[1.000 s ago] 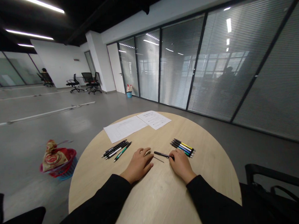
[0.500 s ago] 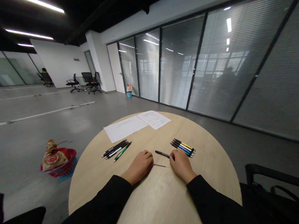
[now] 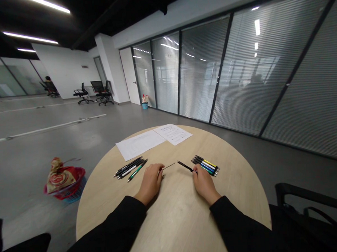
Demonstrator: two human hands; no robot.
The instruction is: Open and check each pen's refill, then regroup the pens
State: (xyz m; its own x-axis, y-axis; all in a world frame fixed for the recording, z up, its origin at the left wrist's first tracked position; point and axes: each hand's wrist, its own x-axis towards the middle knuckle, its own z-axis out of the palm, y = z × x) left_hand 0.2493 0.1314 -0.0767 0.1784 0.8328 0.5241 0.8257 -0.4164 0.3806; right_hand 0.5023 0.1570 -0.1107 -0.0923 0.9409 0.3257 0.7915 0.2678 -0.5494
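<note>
My left hand (image 3: 150,181) is closed in a pinch on a thin pen refill (image 3: 168,166), which points up and to the right just above the round wooden table (image 3: 176,223). My right hand (image 3: 204,182) grips a black pen barrel (image 3: 185,166) by its near end, the tip aimed toward the refill. The two tips are a short gap apart. A bundle of black and green pens (image 3: 130,168) lies left of my left hand. A group of coloured pens (image 3: 206,165) lies just beyond my right hand.
Two printed paper sheets (image 3: 153,138) lie at the table's far edge. A red basket with a bag (image 3: 64,181) sits on the floor to the left. A black chair (image 3: 311,212) stands at the right. Glass partitions with blinds line the right side; office chairs stand far off.
My left hand picked the thin refill up off the table and raised it. My right hand tilted the black barrel up toward it. Both hands moved slightly away from me.
</note>
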